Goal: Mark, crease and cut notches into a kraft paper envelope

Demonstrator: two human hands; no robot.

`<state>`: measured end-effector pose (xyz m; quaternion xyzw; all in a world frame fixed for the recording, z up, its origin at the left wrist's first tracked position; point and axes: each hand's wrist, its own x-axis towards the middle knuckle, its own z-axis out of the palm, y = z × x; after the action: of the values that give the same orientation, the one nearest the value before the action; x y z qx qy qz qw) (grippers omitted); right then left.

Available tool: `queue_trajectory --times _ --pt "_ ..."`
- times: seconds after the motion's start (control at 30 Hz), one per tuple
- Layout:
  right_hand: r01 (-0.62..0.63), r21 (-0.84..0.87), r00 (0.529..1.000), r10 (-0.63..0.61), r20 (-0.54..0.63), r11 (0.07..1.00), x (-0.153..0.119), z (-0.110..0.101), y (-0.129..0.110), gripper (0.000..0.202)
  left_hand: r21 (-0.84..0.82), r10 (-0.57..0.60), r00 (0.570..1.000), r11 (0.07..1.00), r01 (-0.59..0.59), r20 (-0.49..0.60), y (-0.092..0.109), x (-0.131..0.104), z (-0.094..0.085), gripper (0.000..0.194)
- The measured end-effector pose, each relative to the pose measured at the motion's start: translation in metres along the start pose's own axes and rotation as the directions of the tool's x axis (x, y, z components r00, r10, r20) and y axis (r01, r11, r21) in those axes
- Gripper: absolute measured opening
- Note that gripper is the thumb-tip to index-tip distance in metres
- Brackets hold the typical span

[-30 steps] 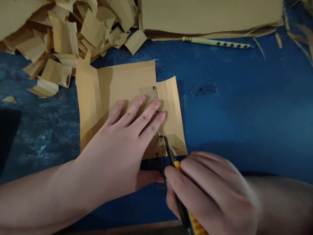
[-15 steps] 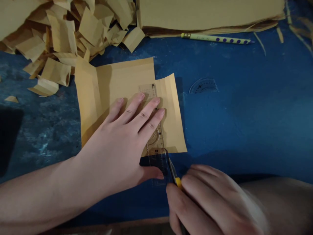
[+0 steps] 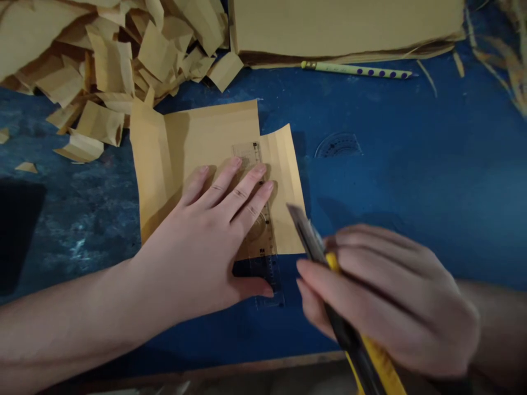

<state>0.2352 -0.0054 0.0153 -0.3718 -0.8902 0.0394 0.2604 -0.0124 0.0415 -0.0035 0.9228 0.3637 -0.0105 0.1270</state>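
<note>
My left hand (image 3: 206,230) lies flat with fingers spread over a clear ruler (image 3: 265,236) on a creased tan paper sheet (image 3: 214,131). The ruler runs roughly front to back, and its near end extends past the paper's lower edge. My right hand (image 3: 391,296) is closed around a yellow and black utility knife (image 3: 349,345). The knife's blade points up and left, in front of the sheet's right part in view. Whether the blade touches the paper cannot be told.
Cut paper scraps (image 3: 160,49) are heaped at the back left. Behind the sheet lie a stack of tan paper (image 3: 349,27) and a dotted pen (image 3: 358,70). A clear protractor (image 3: 340,145) rests right of the sheet. Thin strips (image 3: 506,60) lie at the far right.
My right hand and the knife have moved up and right, away from the ruler's near end. My left hand stays on the ruler. The view has shifted slightly.
</note>
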Motion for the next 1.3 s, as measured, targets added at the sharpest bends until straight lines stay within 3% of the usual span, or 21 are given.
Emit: queue_trajectory --times 0.07,0.17,0.37,0.5,0.7,0.9,1.0,1.17,1.23,1.3 --pt "0.101 0.021 0.995 -0.101 -0.008 0.995 0.004 0.003 0.017 0.014 0.02 -0.01 1.0 1.0 0.01 -0.011 0.001 -0.004 0.0 0.12" --pt "0.076 0.051 0.997 -0.077 0.02 0.996 0.006 0.01 0.03 0.013 0.048 -0.059 0.998 0.997 0.058 0.011 0.003 -0.01 -0.002 0.118" --pt "0.043 0.174 0.997 -0.054 0.06 0.984 0.007 0.017 0.03 0.01 0.104 -0.076 0.997 0.992 0.072 0.027 0.005 -0.019 -0.007 0.115" --pt "0.019 0.146 0.995 -0.033 0.094 0.989 0.004 0.019 0.031 0.017 0.136 -0.098 0.995 0.986 0.093 0.033 0.005 -0.023 -0.008 0.111" --pt "0.0 0.152 0.997 -0.013 0.08 0.988 0.001 0.02 0.033 0.016 0.186 -0.121 0.993 0.975 0.118 0.003 0.007 -0.026 -0.016 0.082" --pt "0.051 0.146 0.996 -0.06 0.058 0.988 -0.001 0.022 0.035 0.016 0.239 -0.216 0.976 0.947 0.213 -0.012 0.001 -0.029 -0.027 0.058" --pt "0.063 0.158 0.995 -0.075 0.067 0.985 0.0 0.022 0.036 0.016 0.281 -0.311 0.95 0.914 0.291 0.028 -0.002 -0.028 -0.032 0.06" --pt "0.061 0.173 0.996 -0.072 0.058 0.983 0.0 0.022 0.034 0.014 0.281 -0.529 0.848 0.815 0.506 0.006 0.001 -0.022 -0.037 0.055" --pt "0.033 0.166 0.999 -0.039 0.035 0.986 -0.003 0.023 0.032 0.015 0.395 -0.487 0.873 0.801 0.451 -0.009 0.004 -0.021 -0.038 0.051" --pt "0.002 0.18 1.0 -0.005 0.015 0.984 -0.006 0.023 0.031 0.02 0.516 -0.319 0.948 0.809 0.282 -0.018 0.007 -0.023 -0.037 0.041"
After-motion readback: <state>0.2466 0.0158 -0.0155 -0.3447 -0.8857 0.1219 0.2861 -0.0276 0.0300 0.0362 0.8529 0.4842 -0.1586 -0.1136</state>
